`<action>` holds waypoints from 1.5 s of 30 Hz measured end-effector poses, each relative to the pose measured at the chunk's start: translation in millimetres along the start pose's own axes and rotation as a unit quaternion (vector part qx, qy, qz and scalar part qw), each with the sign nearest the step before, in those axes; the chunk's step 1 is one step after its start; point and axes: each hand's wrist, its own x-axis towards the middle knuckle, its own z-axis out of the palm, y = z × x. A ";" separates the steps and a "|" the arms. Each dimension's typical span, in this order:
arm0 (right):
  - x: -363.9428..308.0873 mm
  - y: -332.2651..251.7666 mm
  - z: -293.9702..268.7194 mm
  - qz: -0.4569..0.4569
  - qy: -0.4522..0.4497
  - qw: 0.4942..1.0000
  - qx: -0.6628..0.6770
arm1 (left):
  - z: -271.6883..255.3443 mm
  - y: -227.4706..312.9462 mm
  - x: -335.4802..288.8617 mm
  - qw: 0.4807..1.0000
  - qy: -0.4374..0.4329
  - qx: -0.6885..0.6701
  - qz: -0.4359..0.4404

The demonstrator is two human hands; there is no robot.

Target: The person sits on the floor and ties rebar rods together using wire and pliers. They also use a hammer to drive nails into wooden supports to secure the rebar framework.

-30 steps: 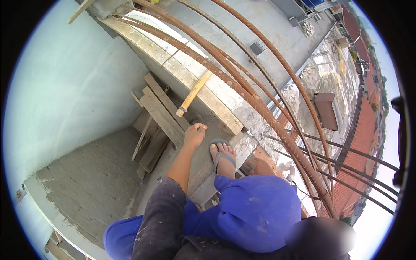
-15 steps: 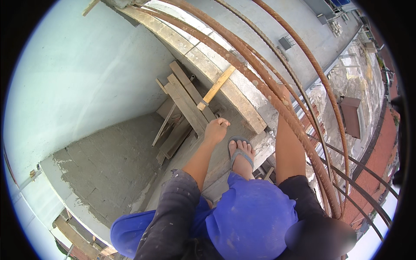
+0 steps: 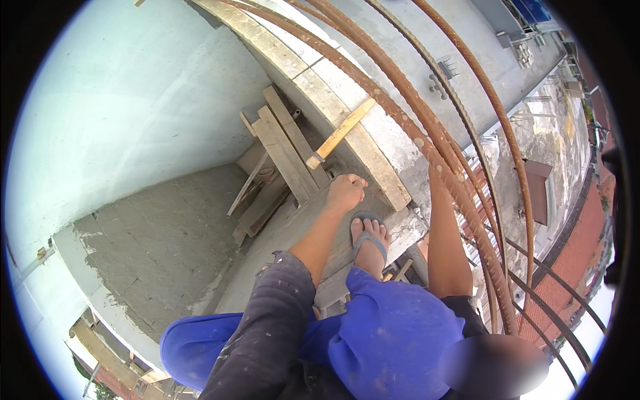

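My left hand (image 3: 347,193) reaches forward above the grey ledge (image 3: 313,217), its fingers curled in. Whatever is inside the curl, if anything, is hidden. Just ahead of it lies a short yellowish wooden piece (image 3: 342,133), set across the long pale beam (image 3: 320,93). Below the hand, my foot in a grey flip-flop (image 3: 369,241) stands on the ledge. My right forearm (image 3: 448,250) extends forward and passes behind the rusty rebar (image 3: 427,150); the bars hide that hand, so its grip cannot be made out.
Wooden planks (image 3: 283,150) lean in the corner left of the beam. A rough mortared surface (image 3: 160,247) lies lower left beside a pale wall (image 3: 133,100). Long bent bars arc along my right side. Beyond them are a concrete slab (image 3: 480,87) and red tiled roofs (image 3: 567,230).
My left hand has moved a little to the right, nearer the beam's end, fingers still curled. The view has shifted slightly; my right arm remains behind the bars.
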 end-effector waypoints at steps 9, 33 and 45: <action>-100.0 -104.8 -41.7 0.093 -0.256 0.953 0.132 | -11.3 -6.4 9.8 0.985 -0.089 -0.147 -0.028; -25.0 -166.4 -75.8 0.518 -0.105 0.625 0.575 | 20.7 -34.3 29.8 0.995 0.041 0.014 0.087; -47.4 -147.9 -74.3 0.524 -0.183 0.584 0.593 | 3.8 -8.7 8.4 0.996 0.004 0.038 0.077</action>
